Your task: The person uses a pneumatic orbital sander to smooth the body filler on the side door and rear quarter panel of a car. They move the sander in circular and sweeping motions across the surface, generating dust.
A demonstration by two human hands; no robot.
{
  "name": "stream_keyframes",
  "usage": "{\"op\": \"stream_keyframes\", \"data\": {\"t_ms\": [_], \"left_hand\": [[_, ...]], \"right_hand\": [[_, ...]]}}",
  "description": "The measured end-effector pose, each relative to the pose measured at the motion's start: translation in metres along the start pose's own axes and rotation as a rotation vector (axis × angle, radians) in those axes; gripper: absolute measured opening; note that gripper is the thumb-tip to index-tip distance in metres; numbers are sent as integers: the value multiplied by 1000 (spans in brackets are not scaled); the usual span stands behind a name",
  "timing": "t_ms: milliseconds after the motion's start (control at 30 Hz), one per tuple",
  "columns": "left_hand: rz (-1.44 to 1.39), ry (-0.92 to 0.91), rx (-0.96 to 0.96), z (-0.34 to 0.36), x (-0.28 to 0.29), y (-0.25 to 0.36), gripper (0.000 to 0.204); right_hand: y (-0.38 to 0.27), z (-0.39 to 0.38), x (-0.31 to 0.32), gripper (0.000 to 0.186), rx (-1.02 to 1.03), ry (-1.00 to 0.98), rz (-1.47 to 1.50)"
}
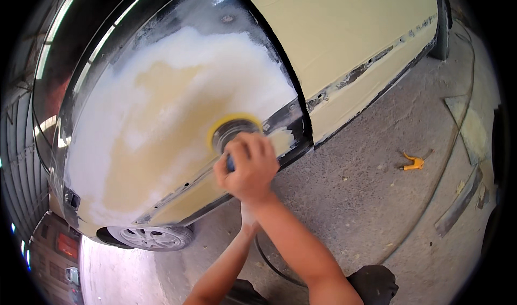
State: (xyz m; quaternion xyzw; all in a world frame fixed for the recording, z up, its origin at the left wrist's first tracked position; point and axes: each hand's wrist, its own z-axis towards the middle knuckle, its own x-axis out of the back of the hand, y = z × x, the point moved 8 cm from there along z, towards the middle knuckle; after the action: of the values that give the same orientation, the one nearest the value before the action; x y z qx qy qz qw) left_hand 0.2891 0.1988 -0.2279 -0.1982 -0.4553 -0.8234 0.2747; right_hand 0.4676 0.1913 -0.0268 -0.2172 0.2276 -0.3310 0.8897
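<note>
My right hand (247, 167) is wrapped round a round orbital sander with a yellow-edged pad (217, 124). The pad rests against the lower part of a car door (161, 127), near the door's edge. Tan filler and pale white dust cover much of that panel, with dark paint showing round its border. Just below the right hand, my left hand (249, 217) sits close behind the sander; its fingers are hidden by the right hand, so its grip does not show.
Another filler-coated panel (350, 30) lies beyond the dark door gap. The car's wheel (153, 237) is at lower left. On the concrete floor are an orange air blow gun (413, 162), a hose (431, 211) and scrap pieces (459, 200). A second hose (274, 270) curves beside my arms.
</note>
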Motion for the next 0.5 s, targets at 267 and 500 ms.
{"op": "stream_keyframes", "data": {"t_ms": [267,500], "left_hand": [[-46,-102,325,34,-12,17,27],[-84,-130,374,21,-12,22,35]], "right_hand": [[52,35,24,17,-198,110,-143],[51,20,27,15,-161,136,-70]]}}
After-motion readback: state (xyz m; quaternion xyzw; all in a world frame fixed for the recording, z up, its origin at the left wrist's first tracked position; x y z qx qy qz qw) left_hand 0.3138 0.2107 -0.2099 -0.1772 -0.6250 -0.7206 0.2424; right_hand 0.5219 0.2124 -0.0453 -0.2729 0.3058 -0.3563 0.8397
